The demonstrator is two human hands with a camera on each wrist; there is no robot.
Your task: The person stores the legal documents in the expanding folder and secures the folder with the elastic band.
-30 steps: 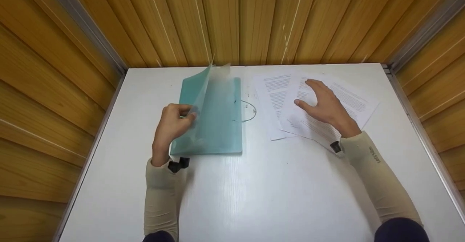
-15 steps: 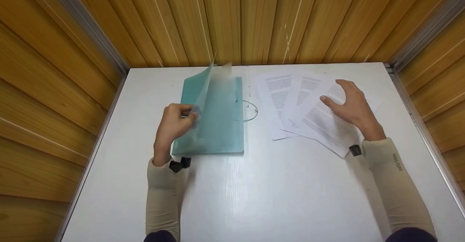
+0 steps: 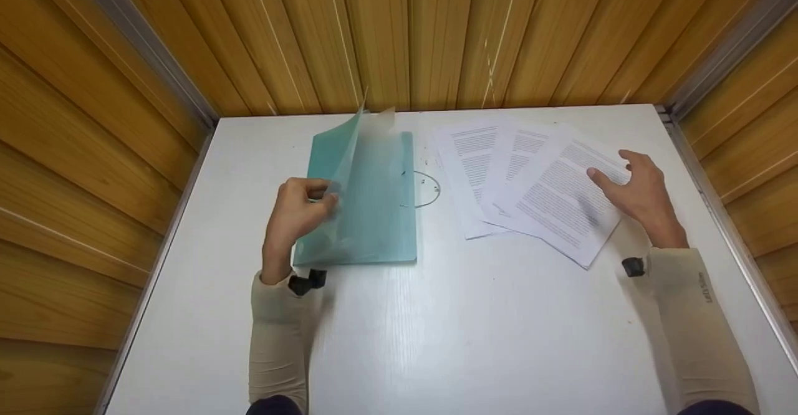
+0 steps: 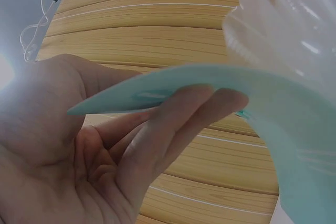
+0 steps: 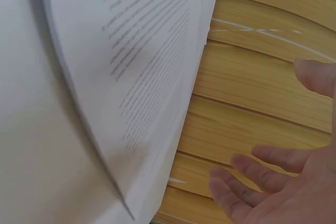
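Note:
A teal plastic folder (image 3: pixel 383 222) lies on the left half of the table, its cover partly lifted. Between thumb and fingers, my left hand (image 3: pixel 298 212) pinches the raised edge of that cover. In the left wrist view the bent teal cover (image 4: pixel 294 114) passes over the fingers, with clear plastic sleeves (image 4: pixel 294 35) at upper right. Several printed paper sheets (image 3: pixel 567 190) are fanned out right of the folder. My right hand (image 3: pixel 645 200) hovers by their right edge, fingers loosely bent and holding nothing; the right wrist view shows its palm (image 5: pixel 299 198) apart from the paper.
A thin elastic loop (image 3: pixel 438 189) sticks out from the folder's right edge. Small dark specks lie near it. The white table (image 3: pixel 474 334) meets a wood-patterned wall (image 3: pixel 436 41) at the back, with similar panels on both sides.
My right hand has moved rightward from above the middle of the sheets to their right edge, exposing more print. The left hand and the lifted cover stay almost still.

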